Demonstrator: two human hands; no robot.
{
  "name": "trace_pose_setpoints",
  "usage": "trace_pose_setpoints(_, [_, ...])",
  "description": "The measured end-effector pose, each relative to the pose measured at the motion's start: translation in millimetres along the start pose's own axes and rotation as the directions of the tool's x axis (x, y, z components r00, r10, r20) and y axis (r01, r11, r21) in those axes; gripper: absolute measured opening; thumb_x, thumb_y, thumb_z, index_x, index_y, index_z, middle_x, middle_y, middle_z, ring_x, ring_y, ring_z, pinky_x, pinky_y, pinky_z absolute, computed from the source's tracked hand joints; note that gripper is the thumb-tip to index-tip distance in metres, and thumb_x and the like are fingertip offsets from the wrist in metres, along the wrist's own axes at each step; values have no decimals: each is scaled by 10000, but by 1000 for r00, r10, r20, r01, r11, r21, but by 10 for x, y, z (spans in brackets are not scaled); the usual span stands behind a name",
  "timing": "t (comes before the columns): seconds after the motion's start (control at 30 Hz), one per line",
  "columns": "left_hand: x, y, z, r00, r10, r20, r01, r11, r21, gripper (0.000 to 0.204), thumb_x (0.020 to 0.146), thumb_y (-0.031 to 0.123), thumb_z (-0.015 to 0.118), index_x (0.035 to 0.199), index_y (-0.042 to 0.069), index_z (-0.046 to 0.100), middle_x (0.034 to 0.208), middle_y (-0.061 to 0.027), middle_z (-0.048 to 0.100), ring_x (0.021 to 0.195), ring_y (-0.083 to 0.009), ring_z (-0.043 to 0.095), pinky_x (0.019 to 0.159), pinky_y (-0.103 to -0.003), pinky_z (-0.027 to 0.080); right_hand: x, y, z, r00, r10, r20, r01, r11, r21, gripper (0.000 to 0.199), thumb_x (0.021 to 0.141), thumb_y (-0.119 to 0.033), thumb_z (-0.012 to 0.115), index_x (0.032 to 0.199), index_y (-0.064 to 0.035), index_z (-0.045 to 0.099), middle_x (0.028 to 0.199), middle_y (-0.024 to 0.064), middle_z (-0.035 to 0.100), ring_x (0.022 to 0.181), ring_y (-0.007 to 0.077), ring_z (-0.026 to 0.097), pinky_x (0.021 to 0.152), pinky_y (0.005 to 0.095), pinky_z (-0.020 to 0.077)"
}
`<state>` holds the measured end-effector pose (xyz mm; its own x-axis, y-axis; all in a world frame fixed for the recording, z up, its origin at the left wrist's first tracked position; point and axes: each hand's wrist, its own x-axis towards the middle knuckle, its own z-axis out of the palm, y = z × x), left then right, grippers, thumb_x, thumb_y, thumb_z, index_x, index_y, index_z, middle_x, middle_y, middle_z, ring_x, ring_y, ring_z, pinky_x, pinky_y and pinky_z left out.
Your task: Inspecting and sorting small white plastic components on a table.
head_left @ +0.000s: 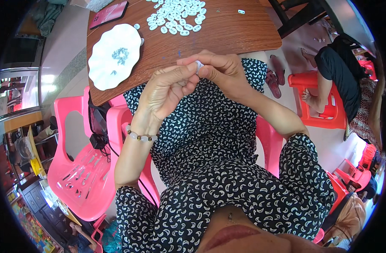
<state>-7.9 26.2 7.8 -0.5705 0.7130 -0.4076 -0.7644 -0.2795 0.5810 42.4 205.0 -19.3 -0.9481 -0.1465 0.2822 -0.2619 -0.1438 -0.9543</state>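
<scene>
My left hand (165,88) and my right hand (226,74) meet just past the table's near edge, above my lap. Between their pinched thumbs and forefingers is a small white plastic piece (199,66), mostly covered by the fingertips. Ahead of them on the table lies a heap of white oval plastic pieces (176,16) with dark spots on their faces. A white wavy-rimmed plate (101,78) left of my hands bears a small cluster of tiny grey metallic bits (120,55).
The brown wooden table (231,31) has a pinkish-red phone-like slab (109,15) at far left and one stray oval piece (241,12) at right. A pink plastic chair (81,177) holding a black cable stands left. Another person's bare feet are by a red stool (302,82) at right.
</scene>
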Motion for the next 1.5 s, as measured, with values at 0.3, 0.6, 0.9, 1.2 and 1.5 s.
trace_pose_setpoints(0.3, [29, -7, 56, 993, 107, -45, -100, 984, 145, 233, 898, 197, 634, 963, -23, 675, 862, -89, 682, 715, -101, 616, 688, -210, 511, 63, 73, -35, 999, 34, 31, -38, 989, 145, 383, 949, -276, 532, 1205, 4, 582, 1194, 119, 614, 1083, 181, 581, 936, 299, 454])
trace_pose_setpoints(0.6, [128, -76, -16, 976, 196, -93, -169, 956, 242, 262, 915, 242, 613, 910, -11, 681, 822, -78, 682, 690, -89, 600, 658, -208, 493, 100, 182, -99, 991, 93, 94, -110, 973, 201, 486, 988, -367, 418, 1287, 4, 512, 1263, 130, 566, 1166, 193, 528, 987, 327, 414])
trace_pose_setpoints(0.9, [145, -97, -54, 970, 217, -112, -177, 939, 294, 216, 919, 221, 605, 922, 19, 679, 783, -34, 664, 668, -75, 583, 637, -193, 481, 105, 237, -116, 981, 157, 110, -182, 942, 282, 472, 1002, -335, 407, 1277, 34, 510, 1243, 158, 568, 1155, 194, 533, 992, 320, 411])
trace_pose_setpoints(1.2, [129, -89, -62, 972, 179, -155, -142, 964, 224, 201, 917, 208, 609, 922, 16, 670, 766, -26, 656, 664, -66, 586, 629, -179, 494, 105, 267, -110, 979, 152, 137, -189, 930, 316, 457, 1002, -308, 416, 1278, 45, 504, 1260, 149, 556, 1174, 197, 522, 1019, 348, 396])
trace_pose_setpoints(1.5, [122, -97, -125, 985, 128, -111, -112, 983, 143, 211, 909, 207, 620, 888, 3, 671, 783, -34, 658, 669, -74, 584, 651, -191, 499, 86, 265, -106, 977, 158, 146, -198, 926, 323, 462, 986, -319, 453, 1270, 39, 516, 1274, 143, 552, 1184, 201, 517, 1022, 345, 396])
